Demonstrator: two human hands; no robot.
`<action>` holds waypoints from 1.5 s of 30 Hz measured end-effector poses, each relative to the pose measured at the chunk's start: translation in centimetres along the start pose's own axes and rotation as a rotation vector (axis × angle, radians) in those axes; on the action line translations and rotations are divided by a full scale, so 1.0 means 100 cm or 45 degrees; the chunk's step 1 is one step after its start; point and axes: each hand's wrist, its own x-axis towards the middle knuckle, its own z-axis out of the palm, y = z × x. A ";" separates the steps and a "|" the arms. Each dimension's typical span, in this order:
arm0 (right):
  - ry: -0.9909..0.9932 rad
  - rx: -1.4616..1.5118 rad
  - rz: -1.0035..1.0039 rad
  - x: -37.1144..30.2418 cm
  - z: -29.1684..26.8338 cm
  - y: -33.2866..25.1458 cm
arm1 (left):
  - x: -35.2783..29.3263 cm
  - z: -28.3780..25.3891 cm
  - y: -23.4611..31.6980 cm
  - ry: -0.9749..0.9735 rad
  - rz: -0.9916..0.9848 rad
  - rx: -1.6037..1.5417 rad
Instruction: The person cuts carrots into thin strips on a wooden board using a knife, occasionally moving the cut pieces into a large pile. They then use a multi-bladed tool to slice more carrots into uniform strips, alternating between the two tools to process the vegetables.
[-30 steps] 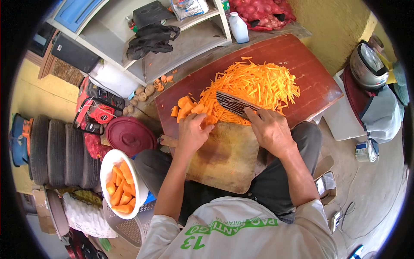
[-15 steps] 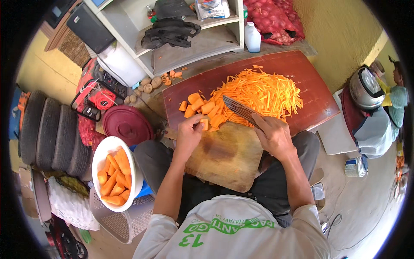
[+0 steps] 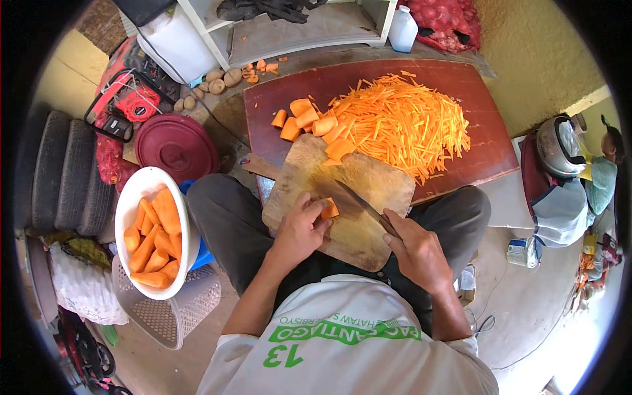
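Observation:
My left hand point(image 3: 299, 230) holds a short carrot piece point(image 3: 329, 209) down on the round wooden cutting board point(image 3: 359, 172) that rests on my lap. In my right hand point(image 3: 416, 249) is a knife point(image 3: 355, 203), its blade lying against the carrot piece. Several carrot chunks point(image 3: 308, 120) lie at the board's far edge. Beyond them a big heap of thin carrot strips point(image 3: 403, 122) covers the dark red tray point(image 3: 487, 125).
A white bowl of peeled carrots point(image 3: 153, 230) sits on a white basket point(image 3: 172, 308) at my left. A maroon lid point(image 3: 176, 146), tyres point(image 3: 69, 172) and a red machine point(image 3: 128, 99) lie further left. A shelf point(image 3: 296, 29) stands behind; a rice cooker point(image 3: 558, 146) right.
Both hands pulled back from the carrot heap to the near part of the board. My left hand now pins one carrot piece and the knife rests against it.

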 end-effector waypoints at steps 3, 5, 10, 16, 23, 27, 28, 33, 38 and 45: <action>-0.087 -0.012 0.116 0.000 0.003 -0.005 | 0.009 -0.001 -0.003 0.008 0.092 0.013; -0.135 0.017 0.127 0.000 0.007 -0.009 | 0.009 0.004 -0.006 -0.053 0.111 0.117; -0.265 0.004 0.129 0.004 0.012 -0.026 | 0.007 0.008 -0.001 -0.047 0.172 0.266; -0.309 -0.047 0.077 -0.002 0.006 -0.029 | 0.008 0.008 -0.001 -0.083 0.270 0.295; -0.318 -0.140 0.049 -0.003 0.011 -0.031 | 0.008 0.008 -0.001 -0.196 0.313 0.403; -0.282 -0.127 0.024 0.019 0.028 -0.024 | 0.008 0.012 -0.004 -0.102 0.377 0.361; -0.301 -0.133 0.025 0.022 0.027 -0.025 | 0.008 0.011 -0.003 -0.099 0.356 0.361; -0.353 -0.067 0.091 0.010 0.016 -0.033 | 0.003 0.009 -0.004 -0.144 0.292 0.348; -0.322 -0.193 -0.040 0.027 0.029 -0.032 | 0.008 0.004 -0.003 -0.108 0.319 0.292; -0.333 -0.145 0.084 0.011 0.027 -0.034 | 0.002 0.008 -0.001 -0.104 0.275 0.352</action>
